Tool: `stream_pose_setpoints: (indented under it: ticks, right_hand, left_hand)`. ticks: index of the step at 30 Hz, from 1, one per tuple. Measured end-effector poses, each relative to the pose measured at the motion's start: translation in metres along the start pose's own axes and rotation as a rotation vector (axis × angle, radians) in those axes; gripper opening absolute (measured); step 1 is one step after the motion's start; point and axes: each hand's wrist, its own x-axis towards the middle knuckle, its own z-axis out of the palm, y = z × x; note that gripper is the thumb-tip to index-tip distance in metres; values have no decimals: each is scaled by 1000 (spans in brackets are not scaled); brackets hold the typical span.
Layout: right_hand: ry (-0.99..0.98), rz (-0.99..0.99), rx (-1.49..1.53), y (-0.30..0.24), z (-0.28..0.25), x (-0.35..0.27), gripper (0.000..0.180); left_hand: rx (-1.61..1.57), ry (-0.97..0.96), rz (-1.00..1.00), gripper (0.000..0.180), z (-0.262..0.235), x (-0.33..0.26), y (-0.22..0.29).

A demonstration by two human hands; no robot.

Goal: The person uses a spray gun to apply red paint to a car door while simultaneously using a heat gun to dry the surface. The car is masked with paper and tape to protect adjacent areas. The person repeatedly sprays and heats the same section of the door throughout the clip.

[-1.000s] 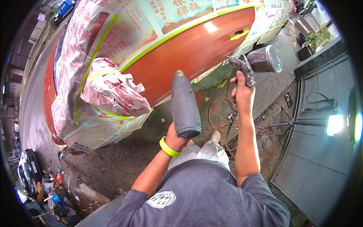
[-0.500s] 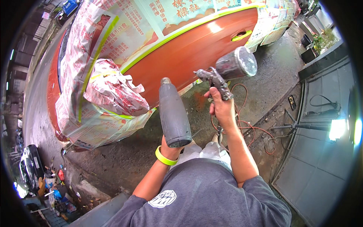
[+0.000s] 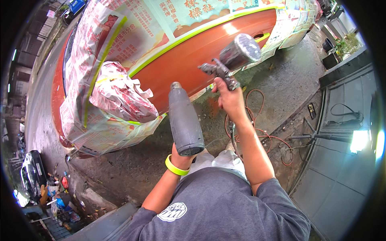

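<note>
A paint spray gun (image 3: 220,74) with a smeared round cup (image 3: 242,50) is in my right hand (image 3: 232,96), whose fingers are wrapped round its handle. Its nozzle end points left, in front of a bare orange-red car panel (image 3: 201,52). In my left hand (image 3: 181,160) is a dark grey bottle-shaped tool (image 3: 185,120) with a narrow tip, aimed toward the same panel. The tool's body hides most of the left fingers. A yellow-green band (image 3: 176,165) circles my left wrist. Neither tool can be seen touching the panel.
Printed masking paper (image 3: 152,32) edged with yellow-green tape covers much of the car; a wrapped bulge (image 3: 120,94) juts out at left. An orange hose (image 3: 277,138) coils on the floor, right. A lit lamp (image 3: 359,141) on a stand is far right. Clutter (image 3: 60,201) lies lower left.
My right hand has moved left and slightly up with the spray gun, and the cup has shifted left across the panel. My left hand and the grey tool stay almost in place.
</note>
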Motion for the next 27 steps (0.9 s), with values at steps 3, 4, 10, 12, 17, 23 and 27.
stream_pose_setpoints:
  ticks: [3,4,10,12,17,23,27]
  right_hand:
    - [147,-84,-60,-8,-19,17,36]
    - [207,-99,-69,-9,-26,19,36]
    - [374,-156,-97,-18,-51,9,46]
    - [403,-160,-118,-15,-50,8,47]
    - [322,-183,-107,-16,-27,14,47]
    - [39,-92,-23,-5,17,3,40]
    - [-223,52,67,-12,28,-15,41]
  left_hand:
    - [-69,-28,-1,26,6,14,12]
    - [-116,-29,1,25,9,17,14]
    - [-53,-101,-5,35,8,17,15]
    - [-38,-59,18,31,8,11,12]
    - [26,43,31,28,4,-11,7]
    - [119,74,22,32,-2,-29,5]
    - [49,75,-60,33,-2,-33,8]
